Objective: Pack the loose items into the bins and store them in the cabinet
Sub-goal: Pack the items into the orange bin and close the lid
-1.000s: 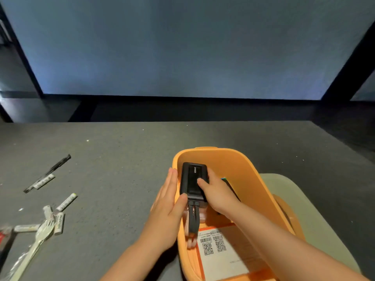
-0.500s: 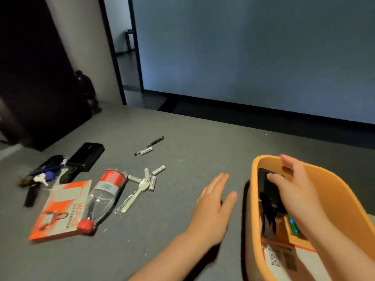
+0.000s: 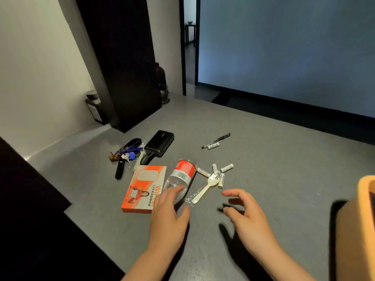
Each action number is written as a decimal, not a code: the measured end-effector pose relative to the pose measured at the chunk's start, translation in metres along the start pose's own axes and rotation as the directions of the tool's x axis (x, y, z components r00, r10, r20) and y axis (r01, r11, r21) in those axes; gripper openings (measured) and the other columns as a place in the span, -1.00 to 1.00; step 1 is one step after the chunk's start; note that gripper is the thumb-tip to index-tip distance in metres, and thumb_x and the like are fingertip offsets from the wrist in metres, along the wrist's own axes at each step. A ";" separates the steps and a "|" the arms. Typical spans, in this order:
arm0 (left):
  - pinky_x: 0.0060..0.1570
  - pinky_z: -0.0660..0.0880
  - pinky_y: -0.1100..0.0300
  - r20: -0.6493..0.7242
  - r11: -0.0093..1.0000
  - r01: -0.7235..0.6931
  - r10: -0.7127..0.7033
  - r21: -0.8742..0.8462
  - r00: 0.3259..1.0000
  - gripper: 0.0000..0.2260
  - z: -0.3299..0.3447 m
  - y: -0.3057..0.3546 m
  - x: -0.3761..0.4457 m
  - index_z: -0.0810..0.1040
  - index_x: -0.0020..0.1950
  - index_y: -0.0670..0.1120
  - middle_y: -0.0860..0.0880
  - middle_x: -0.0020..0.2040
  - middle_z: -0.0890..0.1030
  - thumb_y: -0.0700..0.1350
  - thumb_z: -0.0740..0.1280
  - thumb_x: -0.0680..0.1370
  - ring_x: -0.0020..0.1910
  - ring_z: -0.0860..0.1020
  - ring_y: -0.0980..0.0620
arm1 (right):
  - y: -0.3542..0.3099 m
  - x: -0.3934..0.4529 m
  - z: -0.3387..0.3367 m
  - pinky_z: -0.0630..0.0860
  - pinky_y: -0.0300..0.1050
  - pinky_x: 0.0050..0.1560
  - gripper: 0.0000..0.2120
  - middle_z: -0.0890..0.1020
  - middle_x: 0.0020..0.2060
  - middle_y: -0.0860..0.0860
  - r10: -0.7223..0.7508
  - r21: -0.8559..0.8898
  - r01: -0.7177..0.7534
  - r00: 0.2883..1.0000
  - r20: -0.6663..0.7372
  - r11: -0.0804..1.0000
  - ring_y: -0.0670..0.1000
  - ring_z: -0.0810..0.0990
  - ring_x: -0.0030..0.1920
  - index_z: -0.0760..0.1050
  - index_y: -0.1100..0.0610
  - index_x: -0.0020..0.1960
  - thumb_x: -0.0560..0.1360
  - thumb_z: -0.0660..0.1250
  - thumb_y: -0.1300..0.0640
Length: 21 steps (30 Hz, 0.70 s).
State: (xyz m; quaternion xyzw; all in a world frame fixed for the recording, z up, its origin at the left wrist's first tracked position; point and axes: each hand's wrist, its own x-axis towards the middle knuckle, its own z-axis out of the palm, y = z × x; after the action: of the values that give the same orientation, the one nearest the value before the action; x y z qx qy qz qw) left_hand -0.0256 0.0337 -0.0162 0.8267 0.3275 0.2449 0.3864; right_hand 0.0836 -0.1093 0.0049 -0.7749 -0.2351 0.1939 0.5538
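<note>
Loose items lie on the grey tabletop: an orange-and-white box, a clear plastic bottle with a red label on its side, a white plastic fork, several white batteries, a black power bank, a bunch of keys and a black pen. My left hand hovers open with its fingertips over the bottle's neck end. To the right of the fork, my right hand is open and holds nothing. The orange bin shows only at the right edge.
A tall dark panel stands at the table's far left corner, with a dark jar beside it against the white wall. A dark surface borders the table on the near left. A doorway opens behind the table.
My right hand has let go of the black power bank in the bin and come out. Both hands have moved left toward the loose items, and the view has swung left.
</note>
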 end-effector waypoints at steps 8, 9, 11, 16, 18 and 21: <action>0.26 0.25 0.15 -0.065 0.985 0.042 -0.031 0.169 0.997 -0.62 -0.043 -0.052 0.046 0.43 0.32 0.05 0.11 0.30 0.43 -0.04 0.33 0.50 0.29 0.31 0.11 | 0.006 0.063 0.071 0.32 -0.26 0.09 -0.68 0.44 0.06 -0.16 -0.068 -0.398 0.092 0.995 0.074 0.913 -0.10 0.40 0.17 0.48 -0.06 0.13 0.42 0.33 0.22; 0.32 0.21 0.10 -0.026 0.973 0.062 -0.058 0.222 0.998 -0.59 -0.046 -0.059 0.052 0.40 0.36 0.07 0.09 0.37 0.39 -0.04 0.33 0.51 0.36 0.27 0.08 | 0.012 0.067 0.075 0.32 -0.24 0.11 -0.69 0.43 0.06 -0.15 -0.052 -0.443 0.057 0.998 0.023 0.895 -0.08 0.38 0.19 0.48 -0.04 0.16 0.43 0.33 0.17; 0.38 0.12 0.04 0.021 0.944 0.080 -0.091 0.322 0.996 -0.54 -0.050 -0.069 0.063 0.34 0.41 0.10 0.07 0.45 0.30 0.03 0.32 0.51 0.43 0.19 0.03 | 0.020 0.070 0.079 0.37 -0.17 0.11 -0.71 0.41 0.02 -0.14 -0.026 -0.502 -0.028 0.995 -0.101 0.865 -0.05 0.38 0.19 0.46 -0.05 0.14 0.44 0.37 0.02; 0.37 0.20 -0.04 0.032 0.924 0.113 -0.133 0.364 0.991 -0.40 -0.051 -0.073 0.081 0.30 0.41 0.10 0.01 0.49 0.16 0.20 0.36 0.42 0.46 0.07 -0.02 | 0.025 0.080 0.079 0.43 -0.04 0.02 -0.54 0.41 -0.02 -0.11 0.049 -0.513 -0.219 0.944 -0.325 0.830 0.01 0.45 0.07 0.29 -0.04 0.00 0.31 0.46 -0.19; 0.34 0.26 -0.07 0.045 0.921 0.122 -0.149 0.370 0.988 -0.34 -0.051 -0.075 0.084 0.25 0.42 0.10 -0.01 0.51 0.11 0.24 0.36 0.38 0.45 0.07 -0.05 | 0.023 0.083 0.078 0.42 -0.05 -0.11 -0.55 0.44 0.00 -0.10 0.100 -0.520 -0.246 0.951 -0.292 0.818 0.05 0.51 0.01 0.24 -0.04 0.00 0.33 0.45 -0.13; 0.33 0.25 -0.07 0.087 0.894 0.132 -0.186 0.427 0.979 -0.22 -0.053 -0.078 0.084 0.12 0.45 0.16 -0.01 0.52 0.06 0.34 0.34 0.32 0.44 0.12 -0.10 | 0.020 0.082 0.073 0.33 -0.10 -0.20 -0.58 0.51 -0.02 -0.07 0.076 -0.528 -0.201 0.966 -0.249 0.825 0.11 0.55 -0.04 0.22 -0.03 0.02 0.37 0.44 0.01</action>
State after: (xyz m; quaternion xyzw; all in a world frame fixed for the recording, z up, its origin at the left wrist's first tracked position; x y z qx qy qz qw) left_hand -0.0320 0.1586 -0.0351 0.8746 0.4139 0.0839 0.2383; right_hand 0.1124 -0.0112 -0.0401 -0.9324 -0.1617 0.0727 0.3150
